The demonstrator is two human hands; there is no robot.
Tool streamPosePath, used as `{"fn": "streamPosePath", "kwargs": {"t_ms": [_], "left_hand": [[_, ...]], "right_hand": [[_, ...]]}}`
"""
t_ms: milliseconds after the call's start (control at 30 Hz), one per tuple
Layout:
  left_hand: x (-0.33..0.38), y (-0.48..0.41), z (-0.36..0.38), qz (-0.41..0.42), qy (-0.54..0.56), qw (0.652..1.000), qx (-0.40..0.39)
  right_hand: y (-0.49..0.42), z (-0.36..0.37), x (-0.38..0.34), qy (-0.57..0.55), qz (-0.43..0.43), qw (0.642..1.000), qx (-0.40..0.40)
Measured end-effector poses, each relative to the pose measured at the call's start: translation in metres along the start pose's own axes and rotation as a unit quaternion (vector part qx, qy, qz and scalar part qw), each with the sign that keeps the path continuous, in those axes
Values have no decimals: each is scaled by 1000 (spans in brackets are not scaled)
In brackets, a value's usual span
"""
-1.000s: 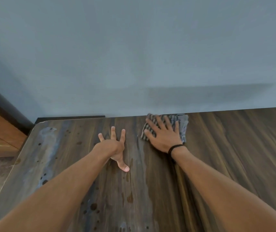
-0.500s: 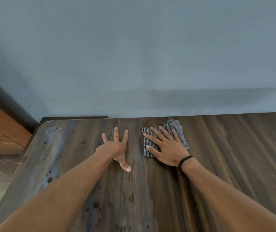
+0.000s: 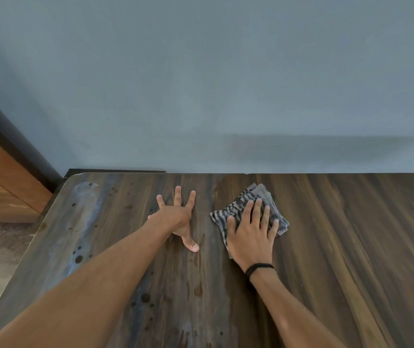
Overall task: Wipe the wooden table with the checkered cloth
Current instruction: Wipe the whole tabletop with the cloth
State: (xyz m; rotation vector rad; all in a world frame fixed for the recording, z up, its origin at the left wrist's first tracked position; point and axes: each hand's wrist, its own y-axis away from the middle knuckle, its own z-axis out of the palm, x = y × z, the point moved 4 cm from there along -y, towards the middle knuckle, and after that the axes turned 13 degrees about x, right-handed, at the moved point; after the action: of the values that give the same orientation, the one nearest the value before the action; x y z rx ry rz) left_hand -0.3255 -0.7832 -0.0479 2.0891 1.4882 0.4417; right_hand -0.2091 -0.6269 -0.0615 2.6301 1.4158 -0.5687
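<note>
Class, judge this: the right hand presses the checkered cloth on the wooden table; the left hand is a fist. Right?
Not quite. The head view shows the left hand open, fingers spread on the wooden table; the right hand does press the checkered cloth.

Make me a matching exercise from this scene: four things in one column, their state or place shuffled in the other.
1 left hand
2 right hand
3 cloth
4 wristband

A black, round the right wrist
B checkered, crumpled under a palm
C fingers spread, flat on the table
D pressing on the cloth

Pairs: 1-C, 2-D, 3-B, 4-A
</note>
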Motion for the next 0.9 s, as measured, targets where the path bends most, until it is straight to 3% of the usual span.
{"fn": "streamPosePath", "kwargs": {"t_ms": [167, 333, 400, 500, 633, 700, 833, 900], "left_hand": [[-2, 2, 1, 2, 7, 1000, 1], [0, 3, 1, 11, 14, 1000, 2], [0, 4, 2, 9, 19, 1000, 6], [0, 3, 1, 1, 21, 1000, 8], [0, -3, 3, -1, 13, 1000, 7], [-1, -3, 4, -4, 7, 1000, 6], [0, -5, 7, -1, 25, 1000, 3], [0, -5, 7, -8, 37, 999, 4]], "right_hand": [[-50, 11, -7, -26, -6, 997, -75], [-76, 1, 1, -4, -220, 959, -178], [-84, -9, 13, -23, -241, 947, -214], [-93, -12, -3, -95, -150, 977, -120], [-74, 27, -43, 3, -53, 997, -50], [-68, 34, -44, 14, -79, 996, -33], [-62, 31, -11, 34, -254, 965, -59], [-78, 26, 1, 48, -245, 966, -63]]}}
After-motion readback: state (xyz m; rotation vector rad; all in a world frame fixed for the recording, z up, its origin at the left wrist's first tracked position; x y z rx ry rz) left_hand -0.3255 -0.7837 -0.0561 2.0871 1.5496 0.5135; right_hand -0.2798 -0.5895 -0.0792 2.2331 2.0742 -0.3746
